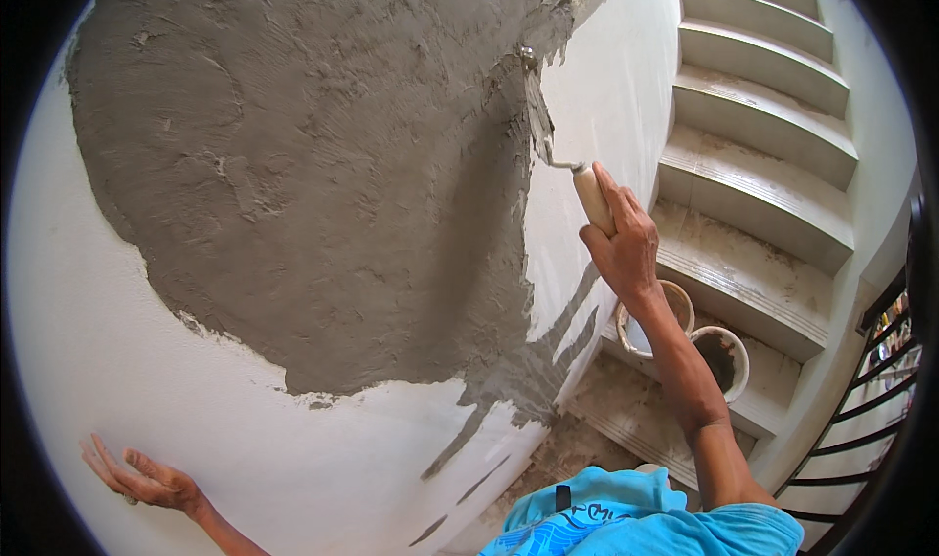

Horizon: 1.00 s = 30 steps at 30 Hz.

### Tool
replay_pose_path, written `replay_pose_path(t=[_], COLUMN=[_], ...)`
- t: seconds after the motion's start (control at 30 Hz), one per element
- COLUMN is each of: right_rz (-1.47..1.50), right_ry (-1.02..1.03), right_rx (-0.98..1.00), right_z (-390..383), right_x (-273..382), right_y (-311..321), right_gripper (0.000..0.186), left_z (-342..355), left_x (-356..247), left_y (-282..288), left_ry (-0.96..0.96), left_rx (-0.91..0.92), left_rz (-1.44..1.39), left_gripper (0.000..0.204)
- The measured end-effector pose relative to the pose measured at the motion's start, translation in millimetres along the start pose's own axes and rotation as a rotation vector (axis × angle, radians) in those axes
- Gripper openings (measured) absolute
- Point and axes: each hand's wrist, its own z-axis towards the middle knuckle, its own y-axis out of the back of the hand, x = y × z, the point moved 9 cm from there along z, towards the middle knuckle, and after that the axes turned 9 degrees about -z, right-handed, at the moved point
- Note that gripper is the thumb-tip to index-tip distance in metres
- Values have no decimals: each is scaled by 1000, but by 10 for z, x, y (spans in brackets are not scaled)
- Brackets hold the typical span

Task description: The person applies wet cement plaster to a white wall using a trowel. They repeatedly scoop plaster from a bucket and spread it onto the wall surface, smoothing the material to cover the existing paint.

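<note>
My right hand [624, 231] is closed round the pale handle of a plastering trowel [593, 198]. The trowel's blade [537, 116] is seen nearly edge-on against the right border of a large patch of wet grey plaster [323, 184], with some plaster smeared along it. This patch covers much of the white wall [78, 341], and its edges are ragged. Low on the left, my left hand [147, 480] is held beside the bare white wall with its fingers apart and nothing in it. Whether it touches the wall I cannot tell.
Tiled stairs [753, 165] climb along the right, dusty and stained. Two buckets stand on a step below my right forearm: a pale one [626, 339] and one with dark grey mix [740, 370]. A black metal railing [851, 448] runs at the lower right. Grey smears mark the wall's lower part.
</note>
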Motion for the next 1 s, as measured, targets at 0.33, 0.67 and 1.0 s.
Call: replay_pose_path(t=[0.33,0.67,1.0], right_rz=[-161,-165,-24], right_ry=[-40,-12,-18], right_rx=[-68,40,-13], right_z=[361,28,240], right_x=[-31,222,-116], right_y=[-182,-259,-49], right_gripper=[79,89,83], left_z=[0,10,1], left_x=[2,-53,-14], left_y=[11,-10,-15], left_ry=[-11,-38,-8], left_rx=[-2,-6,20], left_rz=[1,24,17], left_gripper=[56,53,54])
